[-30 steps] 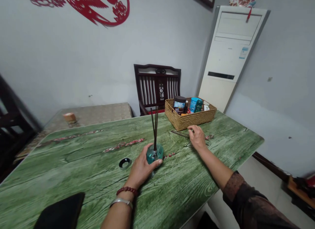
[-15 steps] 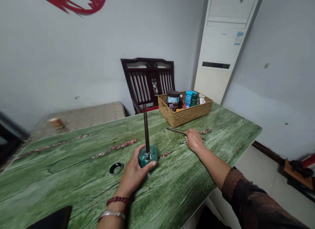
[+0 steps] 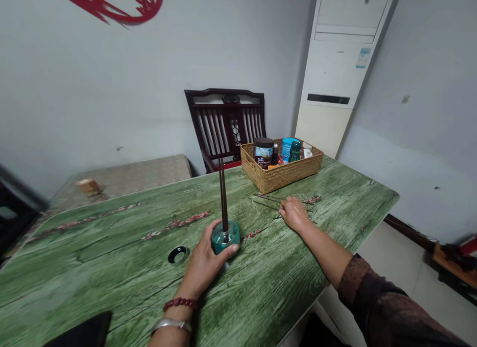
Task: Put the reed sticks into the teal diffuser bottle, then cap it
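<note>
My left hand (image 3: pixel 208 255) is wrapped round a teal glass reed diffuser bottle (image 3: pixel 225 242) on the table. Two dark diffuser reeds (image 3: pixel 223 198) stand close together, nearly upright, in its neck. To the right, my right hand (image 3: pixel 294 213) is low over the tabletop, its fingers curled and pinched on the loose dark diffuser reeds (image 3: pixel 266 204) lying there. Their left ends fan apart; the fingertips are partly hidden, so I cannot tell how many reeds are gripped. A black ring-shaped cap (image 3: pixel 178 254) lies left of the bottle.
A wicker basket (image 3: pixel 285 179) with jars and bottles stands on the green wood-patterned table (image 3: pixel 122 267), behind my right hand. A dark wooden chair (image 3: pixel 227 123) is beyond the table. A dark object (image 3: pixel 84 332) lies at the near left edge.
The loose reeds under my right hand, bunched together before, have spread apart at their left ends. My left hand still holds the bottle in place. The view has shifted slightly.
</note>
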The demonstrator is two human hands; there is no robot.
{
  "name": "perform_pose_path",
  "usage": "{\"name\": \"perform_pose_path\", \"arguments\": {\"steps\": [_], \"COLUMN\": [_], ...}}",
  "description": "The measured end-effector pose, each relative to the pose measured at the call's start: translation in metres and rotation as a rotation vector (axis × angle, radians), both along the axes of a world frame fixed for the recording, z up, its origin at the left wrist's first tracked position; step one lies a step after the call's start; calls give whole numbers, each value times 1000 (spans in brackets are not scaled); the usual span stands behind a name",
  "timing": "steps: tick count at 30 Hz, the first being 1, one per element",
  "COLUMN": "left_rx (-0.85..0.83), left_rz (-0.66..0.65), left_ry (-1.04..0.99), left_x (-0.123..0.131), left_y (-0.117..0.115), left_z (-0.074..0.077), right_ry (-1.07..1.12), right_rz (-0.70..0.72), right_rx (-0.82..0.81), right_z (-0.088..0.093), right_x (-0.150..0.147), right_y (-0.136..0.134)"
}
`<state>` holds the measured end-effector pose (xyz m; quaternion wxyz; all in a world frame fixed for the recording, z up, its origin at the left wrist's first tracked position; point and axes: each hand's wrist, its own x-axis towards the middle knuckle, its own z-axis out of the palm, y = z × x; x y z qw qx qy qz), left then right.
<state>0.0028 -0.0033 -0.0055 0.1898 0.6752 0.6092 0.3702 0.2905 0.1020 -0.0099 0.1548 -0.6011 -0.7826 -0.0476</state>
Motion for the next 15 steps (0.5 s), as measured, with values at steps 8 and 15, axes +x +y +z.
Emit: {"name": "perform_pose_path", "arguments": {"steps": [8,15], "left_rx": [-9,23], "left_rz": [-1,-10], "left_ry": [-4,-9], "left_x": [0,1], "left_y": [1,-1], "left_z": [-1,1], "right_ry": [3,222], "right_rz": [2,22], "right_rx": [-80,-53], "right_z": [5,27], "right_x": [1,-5], "right_y": [-3,-12]}}
